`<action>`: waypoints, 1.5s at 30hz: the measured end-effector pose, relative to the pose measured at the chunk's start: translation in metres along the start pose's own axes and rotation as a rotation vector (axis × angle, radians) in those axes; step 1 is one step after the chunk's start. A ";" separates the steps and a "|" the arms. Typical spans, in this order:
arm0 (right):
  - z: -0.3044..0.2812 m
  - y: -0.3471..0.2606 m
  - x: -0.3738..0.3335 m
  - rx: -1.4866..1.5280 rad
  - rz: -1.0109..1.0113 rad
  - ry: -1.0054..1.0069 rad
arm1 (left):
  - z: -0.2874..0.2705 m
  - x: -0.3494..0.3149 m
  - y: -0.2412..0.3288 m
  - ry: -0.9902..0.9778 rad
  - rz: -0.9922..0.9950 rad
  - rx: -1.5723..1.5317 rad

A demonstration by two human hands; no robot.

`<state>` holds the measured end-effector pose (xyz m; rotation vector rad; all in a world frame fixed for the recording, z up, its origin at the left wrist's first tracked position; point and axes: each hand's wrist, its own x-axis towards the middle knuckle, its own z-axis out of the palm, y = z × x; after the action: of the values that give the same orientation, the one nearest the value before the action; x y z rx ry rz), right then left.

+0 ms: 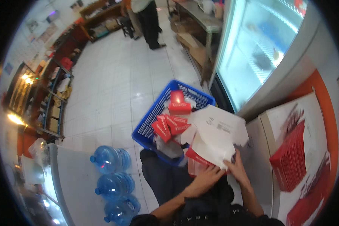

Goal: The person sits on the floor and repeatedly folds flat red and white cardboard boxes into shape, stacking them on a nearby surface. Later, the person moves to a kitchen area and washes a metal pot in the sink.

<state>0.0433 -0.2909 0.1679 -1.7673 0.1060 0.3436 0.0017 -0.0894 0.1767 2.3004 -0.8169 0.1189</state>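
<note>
Over my lap sits a partly folded cardboard food box (218, 132), white inside and red outside, with its broad white lid flap standing up and spread away from me. My left hand (205, 181) rests its closed fingers on the box's near red edge. On the right, my right hand (237, 169) grips the near right corner, thumb and fingers around a side flap. Just beyond the box stands a blue plastic basket (140, 130) on the floor. Several folded red boxes (173, 122) lie jumbled inside it.
Flat red cartons (292, 158) stand stacked beside me on the right. A lit glass-door fridge (256, 56) rises behind them. Several blue water jugs (111, 160) line the floor at left, next to a white cabinet (69, 180). A person (148, 22) stands far off.
</note>
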 end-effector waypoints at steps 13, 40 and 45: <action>-0.014 -0.030 -0.019 -0.359 0.267 -0.025 | -0.017 -0.016 -0.080 0.400 -0.813 -0.636; 0.004 -0.047 -0.010 -0.963 -0.230 -0.886 | -0.029 -0.021 -0.072 0.204 -0.730 -0.362; 0.019 -0.045 -0.025 -0.922 -0.378 -0.835 | -0.055 0.033 -0.056 0.117 -0.307 0.125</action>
<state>0.0281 -0.2651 0.2138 -2.3044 -1.1244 0.9141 0.0686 -0.0403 0.1960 2.4802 -0.4002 0.1684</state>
